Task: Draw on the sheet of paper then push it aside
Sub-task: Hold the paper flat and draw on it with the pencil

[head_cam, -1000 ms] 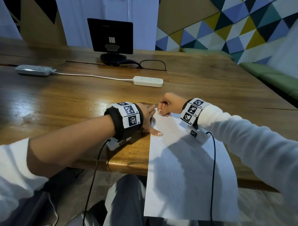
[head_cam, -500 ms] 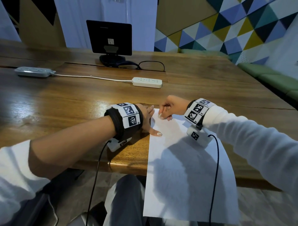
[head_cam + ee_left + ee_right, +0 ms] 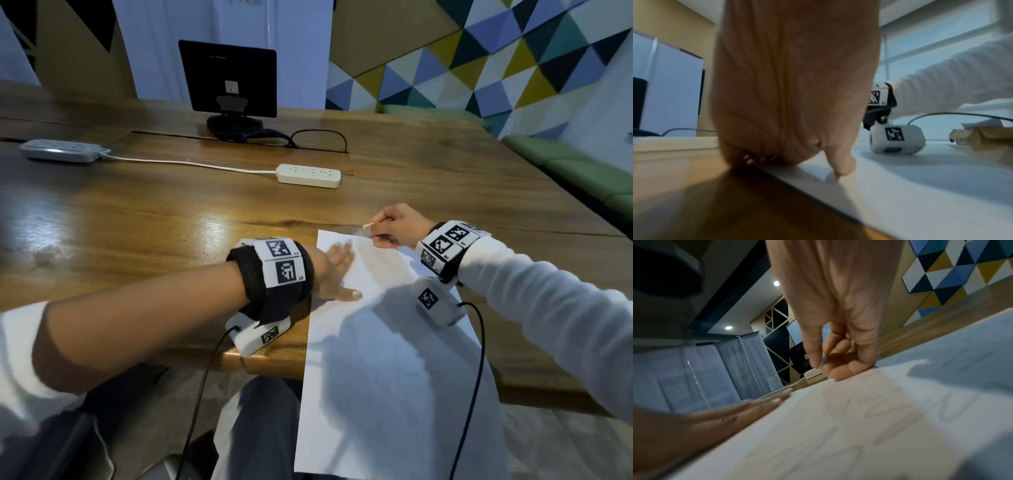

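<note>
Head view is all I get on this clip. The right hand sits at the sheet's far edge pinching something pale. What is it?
Observer: The right wrist view shows the right hand pinching a whitish stub between thumb and fingers. I cannot tell what kind.
Operator: Any marks on the page?
Observer: Yes, faint grey wavy lines on the sheet of paper, close to that hand.
Operator: And the left hand?
Observer: In the left wrist view, the left hand presses its thumb tip on the paper just inside the left edge.
</note>
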`<state>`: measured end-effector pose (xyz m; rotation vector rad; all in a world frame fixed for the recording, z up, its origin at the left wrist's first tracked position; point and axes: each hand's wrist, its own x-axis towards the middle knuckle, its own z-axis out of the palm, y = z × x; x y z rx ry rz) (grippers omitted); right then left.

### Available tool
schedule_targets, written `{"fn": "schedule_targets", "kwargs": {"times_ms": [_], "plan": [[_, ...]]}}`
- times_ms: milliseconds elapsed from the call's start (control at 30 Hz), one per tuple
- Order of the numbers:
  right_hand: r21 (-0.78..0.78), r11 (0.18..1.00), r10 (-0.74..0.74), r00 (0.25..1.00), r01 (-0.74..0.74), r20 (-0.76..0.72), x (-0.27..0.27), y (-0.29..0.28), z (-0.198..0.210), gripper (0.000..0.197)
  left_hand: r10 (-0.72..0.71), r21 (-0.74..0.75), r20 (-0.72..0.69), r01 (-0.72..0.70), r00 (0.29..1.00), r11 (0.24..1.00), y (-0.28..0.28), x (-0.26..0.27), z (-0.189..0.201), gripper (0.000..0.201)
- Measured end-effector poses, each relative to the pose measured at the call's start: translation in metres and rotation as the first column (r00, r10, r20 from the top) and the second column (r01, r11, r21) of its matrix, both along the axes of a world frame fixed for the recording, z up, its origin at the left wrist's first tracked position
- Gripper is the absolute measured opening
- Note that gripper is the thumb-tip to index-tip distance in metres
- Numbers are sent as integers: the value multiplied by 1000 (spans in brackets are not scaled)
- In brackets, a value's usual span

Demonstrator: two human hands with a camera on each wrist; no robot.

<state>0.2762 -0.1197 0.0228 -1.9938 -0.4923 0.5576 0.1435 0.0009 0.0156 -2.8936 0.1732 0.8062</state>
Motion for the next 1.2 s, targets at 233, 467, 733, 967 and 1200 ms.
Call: {"fn": "schedule_targets", "kwargs": {"times_ms": [233, 467, 733, 967, 1200], "plan": [[-314, 904, 378, 886, -290, 269, -9, 16, 12, 9, 193, 154, 16, -193, 981, 969, 12, 9, 7, 112], [-529, 743, 596, 764, -410, 245, -11, 37, 17, 11, 170, 186, 30, -172, 985, 967, 19, 10, 6, 117], [-551, 724, 615, 750, -415, 243, -2, 39, 17, 9, 190, 180, 46, -195, 981, 964, 17, 12, 6, 121], [-524, 743, 602, 758, -416, 252, 1, 42, 16, 4, 183, 177, 26, -185, 983, 967, 17, 13, 7, 120], [-501, 792, 555, 755, -350, 350, 1, 45, 13, 7, 165, 159, 33, -168, 986, 973, 19, 12, 6, 119]]}}
